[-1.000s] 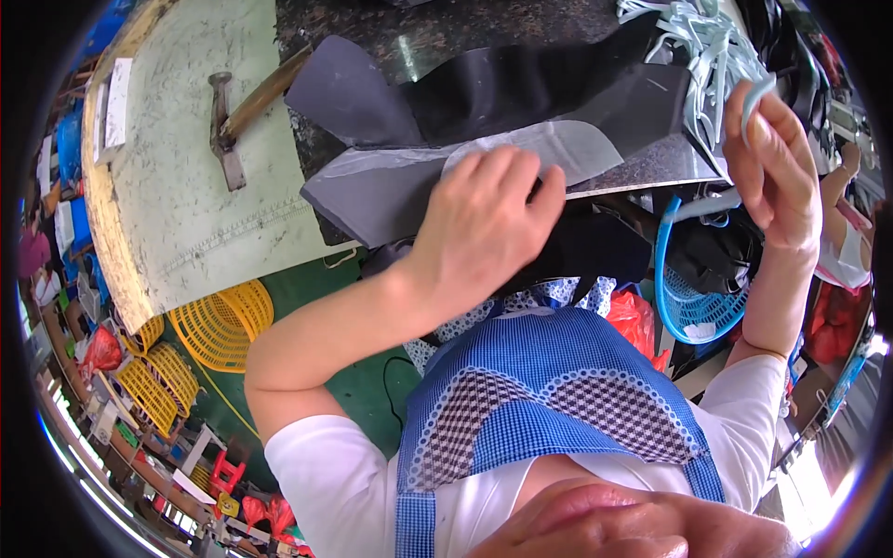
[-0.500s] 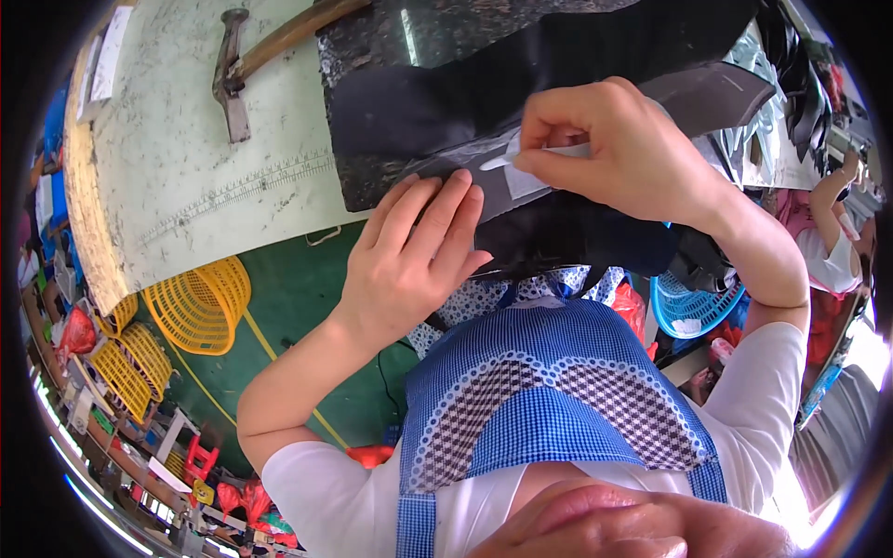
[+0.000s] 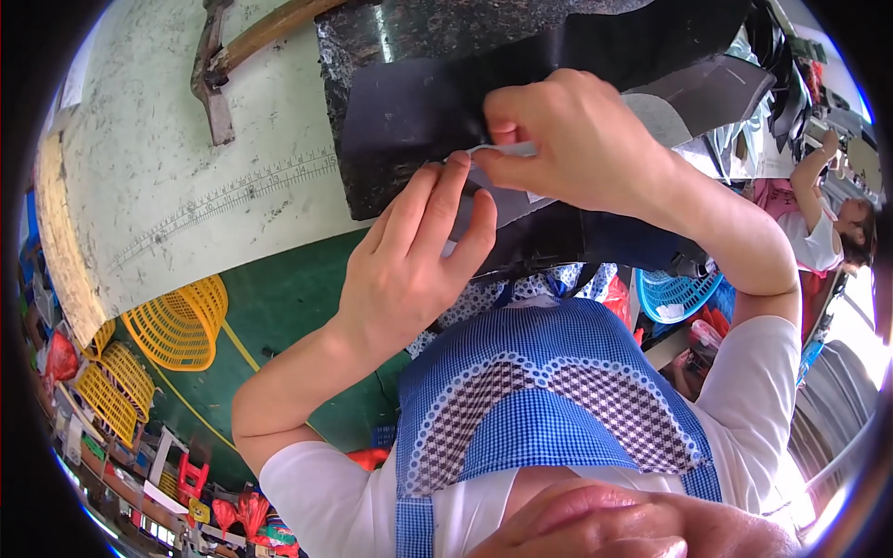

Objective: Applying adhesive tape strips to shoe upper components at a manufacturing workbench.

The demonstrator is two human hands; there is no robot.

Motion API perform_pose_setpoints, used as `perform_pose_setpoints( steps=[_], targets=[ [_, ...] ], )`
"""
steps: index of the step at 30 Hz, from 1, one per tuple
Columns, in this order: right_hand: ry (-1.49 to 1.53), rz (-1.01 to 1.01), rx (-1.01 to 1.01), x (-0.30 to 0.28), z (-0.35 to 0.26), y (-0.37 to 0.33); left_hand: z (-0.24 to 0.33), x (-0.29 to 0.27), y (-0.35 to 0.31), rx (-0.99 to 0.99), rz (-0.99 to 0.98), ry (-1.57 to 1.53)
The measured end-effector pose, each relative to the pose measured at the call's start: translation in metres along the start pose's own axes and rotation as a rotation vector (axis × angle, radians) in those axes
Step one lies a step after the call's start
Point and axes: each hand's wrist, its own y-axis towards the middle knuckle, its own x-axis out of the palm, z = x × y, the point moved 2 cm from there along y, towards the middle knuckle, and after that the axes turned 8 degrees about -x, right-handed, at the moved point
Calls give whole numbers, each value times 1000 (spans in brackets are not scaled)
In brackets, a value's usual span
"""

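A dark grey-black sheet (image 3: 409, 107) lies on a dark speckled slab (image 3: 465, 42) at the table's near edge. My left hand (image 3: 395, 256) rests on a dark strip (image 3: 512, 206) at the sheet's near side, fingers stretched and thumb apart. My right hand (image 3: 586, 144) is closed in a pinch round a thin white strip (image 3: 505, 149), which looks like backing paper. One end of that strip meets my left fingertips. Its other end is hidden in my right hand.
A hammer (image 3: 212, 84) with a wooden handle lies on the pale table (image 3: 270, 130), beyond a printed ruler scale. Yellow baskets (image 3: 181, 321) stand on the green floor at left. A blue basket (image 3: 674, 293) is at right. Another person (image 3: 823, 219) sits at far right.
My right hand has moved slightly left and up, bringing the white strip to my left fingertips. My left fingers have lifted and spread a little. The whole view has shifted slightly.
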Motion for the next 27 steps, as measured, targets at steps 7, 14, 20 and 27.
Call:
perform_pose_setpoints(
  steps=[7, 14, 20, 27],
  targets=[
    [564, -25, 521, -43, 30, -55, -1, -1, 14, 35, -19, 56],
    [122, 113, 199, -22, 51, -38, 23, -21, 54, -10, -218, 126],
    [-381, -14, 219, -54, 51, -52, 66, 7, 79, 162, -371, 282],
    [69, 214, 196, -45, 81, -66, 70, 18, 90, 232, -241, 399]
  ],
)
